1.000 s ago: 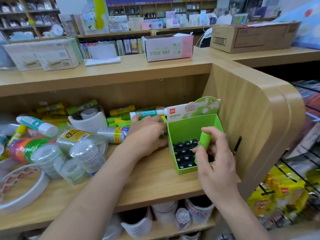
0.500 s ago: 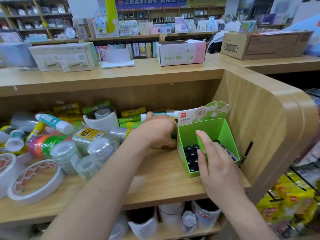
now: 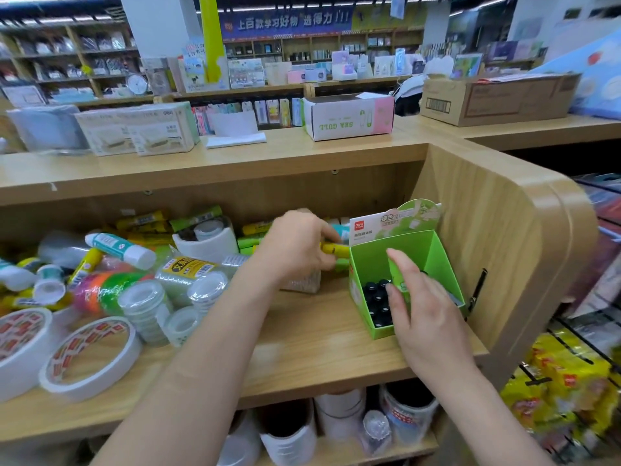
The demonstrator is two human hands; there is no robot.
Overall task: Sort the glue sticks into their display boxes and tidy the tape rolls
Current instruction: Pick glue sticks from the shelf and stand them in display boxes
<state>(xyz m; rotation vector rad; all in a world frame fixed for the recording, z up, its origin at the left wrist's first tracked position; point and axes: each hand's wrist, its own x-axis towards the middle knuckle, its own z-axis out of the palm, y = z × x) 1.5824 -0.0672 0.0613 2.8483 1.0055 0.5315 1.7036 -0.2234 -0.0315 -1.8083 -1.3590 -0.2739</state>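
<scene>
Green glue stick (image 3: 398, 280) sits pinched in my R hand (image 3: 426, 317) fingers (image 3: 403, 265), low inside the green display box (image 3: 433, 250), right by the black caps (image 3: 376, 290). I'd keep it vertical and seat it in a free gap w/o tipping neighbours. L hand (image 3: 295, 250) grips a yellow glue stick (image 3: 336, 249) beside the box, prob. next.

A yellow stick (image 3: 336, 249) was gripped in the left hand (image 3: 295, 250), just beside the left wall of the green box (image 3: 433, 253). A green stick (image 3: 398, 275) was pinched by the right hand (image 3: 423, 314) inside the box, above rows of black caps (image 3: 376, 297). The box was set on the shelf (image 3: 302, 351), near its right end. White tape rolls (image 3: 90, 358) and stacked clear rolls (image 3: 144, 307) were piled at the left, with loose sticks (image 3: 142, 219) scattered behind them.
</scene>
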